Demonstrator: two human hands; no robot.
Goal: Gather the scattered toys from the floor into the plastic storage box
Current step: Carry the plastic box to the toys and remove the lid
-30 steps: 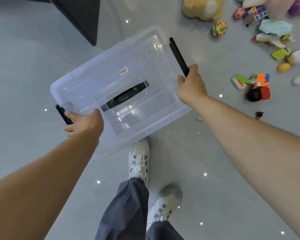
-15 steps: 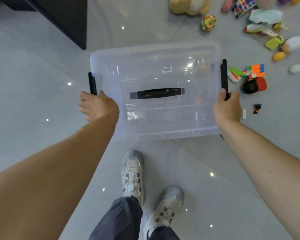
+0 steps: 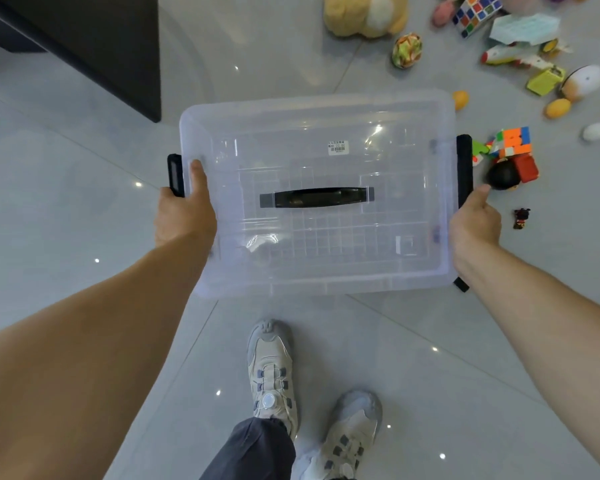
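A clear plastic storage box (image 3: pixel 312 150) with its lid on and a black handle in the lid's middle is held level above the floor. My left hand (image 3: pixel 184 213) grips its left end at the black clip, thumb on the lid. My right hand (image 3: pixel 475 220) grips the right end by the other black clip. Scattered toys lie on the floor at the upper right: a yellow plush (image 3: pixel 364 15), a striped ball (image 3: pixel 406 50), two puzzle cubes (image 3: pixel 513 142), a black ball (image 3: pixel 503 175), a toy rocket (image 3: pixel 510 56), egg shapes (image 3: pixel 557 108) and a tiny dark figure (image 3: pixel 521 218).
A dark piece of furniture (image 3: pixel 94 43) stands at the upper left. My two feet in grey sneakers (image 3: pixel 271 372) stand on the glossy grey tile floor (image 3: pixel 66 188) just below the box.
The box has swung from a tilted angle to square in front of me. It has come a little lower and nearer, and the toys now sit closer to its right end.
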